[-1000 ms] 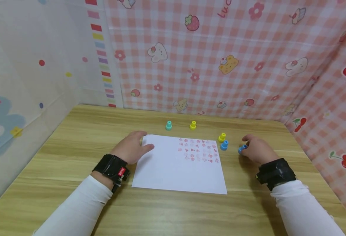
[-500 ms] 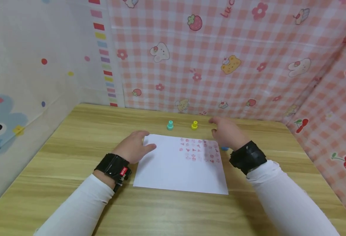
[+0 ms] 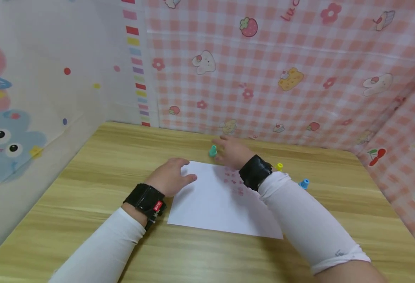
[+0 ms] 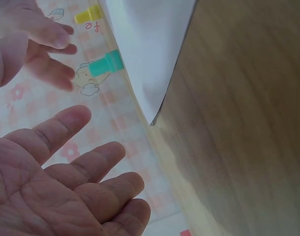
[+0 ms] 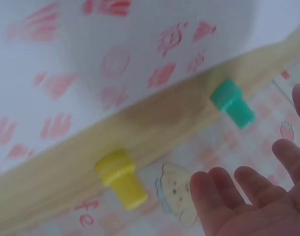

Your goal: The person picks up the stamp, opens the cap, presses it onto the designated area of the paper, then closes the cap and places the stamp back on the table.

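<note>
Beside the teal stamp (image 3: 212, 151), at the paper's far edge, my right hand (image 3: 233, 152) reaches with fingers spread and grips nothing. The right wrist view shows that stamp and a yellow stamp (image 5: 121, 179) standing just off the paper, apart from the fingers. My left hand (image 3: 170, 179) is at the upper left corner of the white paper (image 3: 207, 204), fingers loosely extended. Rows of small red prints (image 5: 162, 73) cover part of the sheet's right half, partly hidden by my right arm in the head view.
A second yellow stamp (image 3: 279, 167) and a blue stamp (image 3: 304, 183) stand right of the paper, near my right sleeve. The wooden table (image 3: 193, 255) ends at a pink checked cloth (image 3: 228, 98) behind and a pale cloth (image 3: 69, 94) at left.
My right hand has let go of a blue stamp at the right and swung left over the paper to the teal stamp. My left hand stays at the sheet's corner. The head view has shifted slightly.
</note>
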### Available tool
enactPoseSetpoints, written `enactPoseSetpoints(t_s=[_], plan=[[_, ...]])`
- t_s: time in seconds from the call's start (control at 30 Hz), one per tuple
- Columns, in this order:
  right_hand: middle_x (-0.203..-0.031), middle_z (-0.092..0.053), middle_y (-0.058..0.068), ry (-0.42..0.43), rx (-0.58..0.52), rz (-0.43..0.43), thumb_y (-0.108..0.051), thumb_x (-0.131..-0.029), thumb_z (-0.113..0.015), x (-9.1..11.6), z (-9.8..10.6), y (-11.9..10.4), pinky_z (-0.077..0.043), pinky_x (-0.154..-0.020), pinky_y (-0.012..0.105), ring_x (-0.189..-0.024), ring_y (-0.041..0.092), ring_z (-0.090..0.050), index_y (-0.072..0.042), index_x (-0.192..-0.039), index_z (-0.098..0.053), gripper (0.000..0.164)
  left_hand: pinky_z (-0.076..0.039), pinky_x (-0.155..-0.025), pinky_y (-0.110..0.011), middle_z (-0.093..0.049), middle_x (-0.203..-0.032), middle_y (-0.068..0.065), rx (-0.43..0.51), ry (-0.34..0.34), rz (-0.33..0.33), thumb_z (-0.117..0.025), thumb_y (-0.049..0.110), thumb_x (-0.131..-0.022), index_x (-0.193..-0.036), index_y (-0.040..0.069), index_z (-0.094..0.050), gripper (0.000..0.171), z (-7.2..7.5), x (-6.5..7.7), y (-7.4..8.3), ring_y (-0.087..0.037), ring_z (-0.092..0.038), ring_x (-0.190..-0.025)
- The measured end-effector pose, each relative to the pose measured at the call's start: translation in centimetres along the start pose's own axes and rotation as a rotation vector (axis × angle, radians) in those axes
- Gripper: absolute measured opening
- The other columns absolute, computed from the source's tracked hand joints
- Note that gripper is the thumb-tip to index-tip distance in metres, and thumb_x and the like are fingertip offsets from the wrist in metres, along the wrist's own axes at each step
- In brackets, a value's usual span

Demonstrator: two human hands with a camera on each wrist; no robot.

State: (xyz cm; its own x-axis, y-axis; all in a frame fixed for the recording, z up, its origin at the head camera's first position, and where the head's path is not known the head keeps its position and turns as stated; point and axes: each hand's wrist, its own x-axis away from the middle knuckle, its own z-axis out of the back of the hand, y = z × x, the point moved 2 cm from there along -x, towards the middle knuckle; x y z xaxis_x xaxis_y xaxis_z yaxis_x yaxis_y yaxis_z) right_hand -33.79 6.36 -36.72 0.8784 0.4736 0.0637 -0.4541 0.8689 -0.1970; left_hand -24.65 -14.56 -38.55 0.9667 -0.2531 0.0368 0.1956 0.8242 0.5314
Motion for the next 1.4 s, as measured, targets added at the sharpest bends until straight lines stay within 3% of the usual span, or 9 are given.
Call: enactPoseSetpoints(t_s=[0.3,0.77,1.03,1.13,1.27,1.4], plan=[[-0.147,-0.033,0.014,-0.04,0.009,-0.01,-0.024,-0.089,-0.065,-0.9,-1.7,-0.9,-0.029,-0.105,0.049,-0.129,0.033,-0.03,-0.022,-0.139,-0.046,0.054,-0.035,-0.102,-0.046,-0.045,-0.136,-0.014,-0.034,-0.001,-0.018,-0.057,0.05,-0.089,-0.134,0.006,-0.048,0.063,-0.2,-0.1,0.2,-0.026,-0.039,-0.123],[-0.143,-0.041,0.007,-0.06,0.015,-0.036,-0.022,-0.089,-0.064,-1.4,-2.2,-1.4,-0.033,-0.104,0.045,-0.126,0.025,-0.036,-0.023,-0.14,-0.045,0.054,-0.037,-0.1,-0.046,-0.047,-0.134,-0.014,-0.034,0.011,-0.009,-0.058,0.049,-0.089,-0.132,0.006,-0.05,0.061,-0.3,-0.1,0.1,-0.026,-0.041,-0.121],[-0.134,-0.051,0.004,-0.014,-0.075,-0.044,-0.018,-0.091,-0.061,-1.5,-2.5,-0.7,-0.036,-0.102,0.042,-0.12,0.02,-0.043,-0.021,-0.136,-0.05,0.047,-0.037,-0.101,-0.046,-0.048,-0.133,-0.013,-0.043,0.016,-0.011,-0.058,0.051,-0.088,-0.131,0.007,-0.051,0.062,-0.4,-0.1,0.2,-0.026,-0.041,-0.121],[-0.131,-0.053,0.005,0.031,-0.11,-0.012,-0.017,-0.091,-0.06,-1.2,-2.2,-0.5,-0.039,-0.1,0.042,-0.118,0.019,-0.044,-0.018,-0.133,-0.053,0.042,-0.037,-0.1,-0.046,-0.049,-0.132,-0.013,-0.046,0.015,-0.013,-0.058,0.051,-0.088,-0.131,0.007,-0.051,0.061,-0.6,-0.2,0.3,-0.026,-0.041,-0.121],[-0.117,-0.061,0.003,0.12,-0.203,0.024,-0.019,-0.092,-0.06,-0.2,-1.6,-0.8,-0.049,-0.085,0.036,-0.099,0.015,-0.054,-0.013,-0.123,-0.06,0.031,-0.038,-0.1,-0.046,-0.05,-0.131,-0.013,-0.037,0.013,-0.016,-0.058,0.051,-0.088,-0.13,0.007,-0.052,0.062,-0.8,-0.2,0.4,-0.026,-0.042,-0.12],[-0.1,-0.062,-0.003,0.186,-0.314,0.059,-0.02,-0.091,-0.064,1.1,-1.1,-1.5,-0.051,-0.069,0.029,-0.081,0.01,-0.054,-0.014,-0.112,-0.065,0.022,-0.037,-0.1,-0.045,-0.049,-0.133,-0.012,-0.025,0.014,-0.018,-0.057,0.051,-0.088,-0.131,0.007,-0.051,0.061,-0.8,-0.1,0.5,-0.025,-0.041,-0.121]])
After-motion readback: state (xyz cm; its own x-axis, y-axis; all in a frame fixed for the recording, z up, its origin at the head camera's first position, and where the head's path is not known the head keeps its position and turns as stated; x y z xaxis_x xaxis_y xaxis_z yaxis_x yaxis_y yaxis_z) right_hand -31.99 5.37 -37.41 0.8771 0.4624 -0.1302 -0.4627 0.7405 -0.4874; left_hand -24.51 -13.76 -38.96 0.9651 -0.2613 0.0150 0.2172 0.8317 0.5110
